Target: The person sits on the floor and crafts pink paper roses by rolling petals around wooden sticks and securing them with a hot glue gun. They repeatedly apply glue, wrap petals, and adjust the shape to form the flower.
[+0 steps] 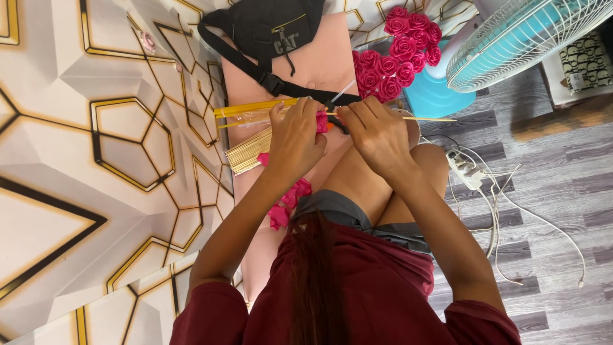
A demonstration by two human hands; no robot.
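A bunch of pink paper roses (399, 54) lies beside a fan (530, 38), with a black bag (268, 29) above a bundle of thin sticks (249, 150). White cables (504, 204) trail over the floor. The left hand (295, 139) is closed around a pink paper piece (322, 122). The right hand (378, 135) is pinched shut on a stick (428, 119) that points toward the fan, just beside the pink piece.
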